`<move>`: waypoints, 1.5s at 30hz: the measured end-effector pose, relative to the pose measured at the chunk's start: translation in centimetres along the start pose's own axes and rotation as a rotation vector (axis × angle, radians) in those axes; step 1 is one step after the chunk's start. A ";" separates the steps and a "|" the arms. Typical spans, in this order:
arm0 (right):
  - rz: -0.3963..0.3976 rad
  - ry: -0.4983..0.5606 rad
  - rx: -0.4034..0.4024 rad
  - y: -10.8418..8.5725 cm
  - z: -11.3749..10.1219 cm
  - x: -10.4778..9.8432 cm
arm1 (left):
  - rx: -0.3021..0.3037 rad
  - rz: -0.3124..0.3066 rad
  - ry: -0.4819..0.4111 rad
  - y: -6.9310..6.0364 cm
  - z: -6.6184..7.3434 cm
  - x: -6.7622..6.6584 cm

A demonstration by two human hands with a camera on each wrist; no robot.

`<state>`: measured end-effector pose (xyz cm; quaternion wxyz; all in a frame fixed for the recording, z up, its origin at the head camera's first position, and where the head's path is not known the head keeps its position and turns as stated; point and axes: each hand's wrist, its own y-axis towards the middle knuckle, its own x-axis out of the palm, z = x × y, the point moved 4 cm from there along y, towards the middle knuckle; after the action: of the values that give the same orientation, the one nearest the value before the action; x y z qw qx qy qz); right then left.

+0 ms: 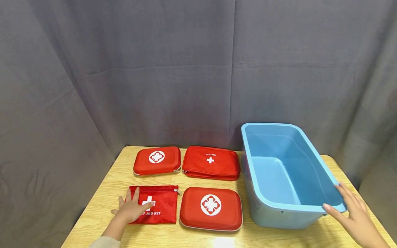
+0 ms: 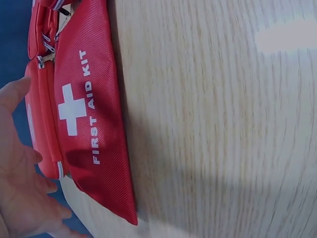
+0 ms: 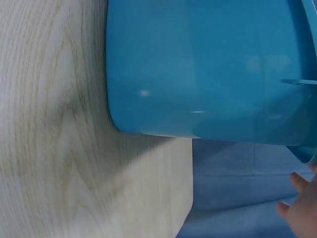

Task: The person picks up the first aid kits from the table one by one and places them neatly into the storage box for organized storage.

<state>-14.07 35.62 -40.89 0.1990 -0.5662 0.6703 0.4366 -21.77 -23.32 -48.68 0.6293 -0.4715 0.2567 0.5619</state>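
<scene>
My left hand (image 1: 129,208), fingers spread, is over the left part of a flat red zip pouch (image 1: 165,203) with a white cross and first aid lettering. In the left wrist view the hand (image 2: 25,173) appears above the pouch (image 2: 96,104), apart from it. On the right, a deep light-blue plastic bin (image 1: 270,215) stands on the table. My right hand (image 1: 356,217) is at its near right corner, thumb by the front rim and fairly straight fingers by the side rim. The right wrist view shows only some fingertips (image 3: 298,182) by the bin's corner.
A red hard first aid case (image 1: 211,220) lies between the pouch and the bin. Behind are another red case (image 1: 142,162) and a soft red first aid bag (image 1: 224,165). All rest on a wooden table (image 1: 102,193), with a grey curtain (image 1: 173,86) at its back.
</scene>
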 end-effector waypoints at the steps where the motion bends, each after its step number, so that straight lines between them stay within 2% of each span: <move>1: 0.004 0.010 0.013 -0.1 0.1 0.1 | -0.003 -0.002 -0.002 0.0 -0.1 0.1; 13: 0.075 0.152 0.082 -0.6 0.6 0.7 | -0.033 -0.007 -0.032 0.4 -0.2 1.0; 21: 0.152 0.239 0.177 -1.1 0.7 1.6 | -0.058 -0.015 -0.062 0.5 -0.7 1.4; 28: 0.228 0.334 0.177 -1.1 0.6 1.8 | -0.076 -0.017 -0.096 0.6 -1.1 1.7; 29: 0.231 0.348 0.185 -1.1 1.2 2.0 | -0.076 -0.015 -0.100 0.7 -1.1 1.7; 32: 0.256 0.358 0.201 -1.2 6.3 3.5 | -0.081 -0.013 -0.126 0.8 -1.4 1.7; 35: 0.280 0.524 0.220 -1.4 12.7 5.6 | -0.087 0.010 -0.147 0.9 -1.6 1.8; 36: 0.294 0.584 0.215 -1.4 14.2 6.2 | -0.092 0.024 -0.153 0.9 -1.7 1.8; 39: 0.329 0.781 0.218 -1.5 15.6 6.8 | -0.110 0.080 -0.159 1.0 -1.8 1.6; 40: 0.340 0.814 0.215 -1.6 15.6 6.9 | -0.120 0.098 -0.158 1.0 -1.8 1.5; 42: 0.357 0.840 0.214 -1.7 15.4 6.9 | -0.149 0.116 -0.166 1.0 -2.0 1.4; 45: 0.378 0.824 0.241 -1.9 15.1 6.8 | -0.185 0.121 -0.165 0.8 -2.3 1.3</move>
<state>-17.63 43.92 -54.96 -0.1021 -0.5332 0.8308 0.1230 -21.78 -24.78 -51.04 0.5671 -0.4635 0.1793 0.6569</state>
